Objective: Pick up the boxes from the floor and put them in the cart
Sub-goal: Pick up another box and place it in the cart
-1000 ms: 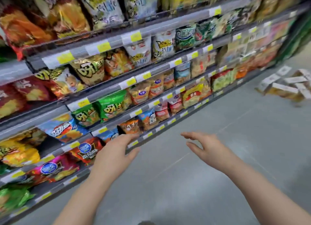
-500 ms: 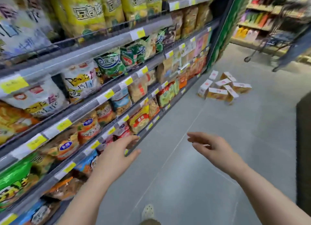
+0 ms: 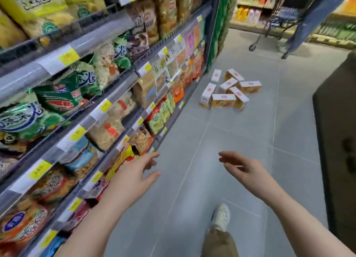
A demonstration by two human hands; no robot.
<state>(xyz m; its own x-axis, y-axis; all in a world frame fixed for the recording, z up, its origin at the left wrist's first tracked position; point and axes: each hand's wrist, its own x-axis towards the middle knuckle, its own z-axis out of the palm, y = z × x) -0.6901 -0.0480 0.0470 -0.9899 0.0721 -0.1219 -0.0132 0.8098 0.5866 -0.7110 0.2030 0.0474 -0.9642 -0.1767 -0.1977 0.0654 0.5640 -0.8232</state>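
Note:
Several white-and-orange boxes (image 3: 229,90) lie in a loose heap on the grey floor, close to the foot of the shelf's far end. A metal shopping cart (image 3: 279,22) stands far off at the top right, partly blurred. My left hand (image 3: 133,178) and my right hand (image 3: 244,170) reach forward at waist height, fingers straight and relaxed, holding nothing. Both hands are well short of the boxes.
A long shelf (image 3: 119,83) full of snack bags runs along the left side of the aisle. A dark unit (image 3: 337,141) fills the right edge. Beside the cart is a person's leg in blue trousers (image 3: 308,25). My white shoe (image 3: 221,216) steps on the floor below.
The view has swung right and moved down the aisle, so the boxes are nearer and more central. The cart has come into sight. Both hands stay open.

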